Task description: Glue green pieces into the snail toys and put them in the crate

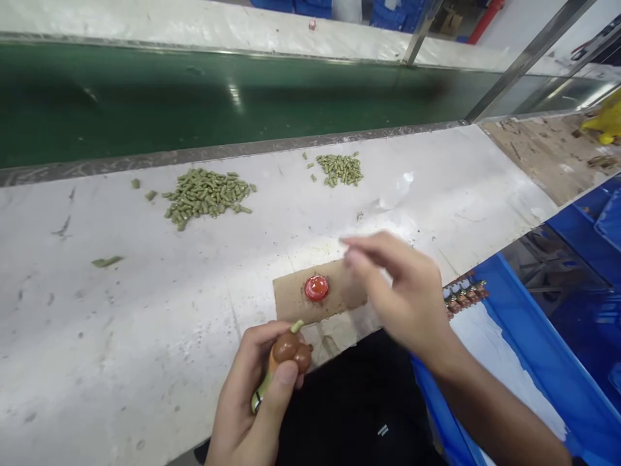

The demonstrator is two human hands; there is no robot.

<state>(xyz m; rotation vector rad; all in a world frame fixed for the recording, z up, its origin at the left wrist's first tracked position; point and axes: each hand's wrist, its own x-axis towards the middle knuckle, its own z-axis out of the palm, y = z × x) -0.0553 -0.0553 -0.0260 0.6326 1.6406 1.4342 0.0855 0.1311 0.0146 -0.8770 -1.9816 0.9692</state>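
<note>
I can see the left hand [259, 388] grasping a glossy, bulbous brown figurine [287, 348] near a flat cardboard piece [290, 301], which bears a round, shiny red dish [317, 288]. The right hand [405, 291] is blurred; whether it pinches anything, I can't tell. Stubby green pellets [208, 196] lie heaped beyond.

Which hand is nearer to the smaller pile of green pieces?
Right. The right hand is below the smaller pile in view, apart from it; the left hand is farther down and left, holding a brown-and-green figure.
</note>
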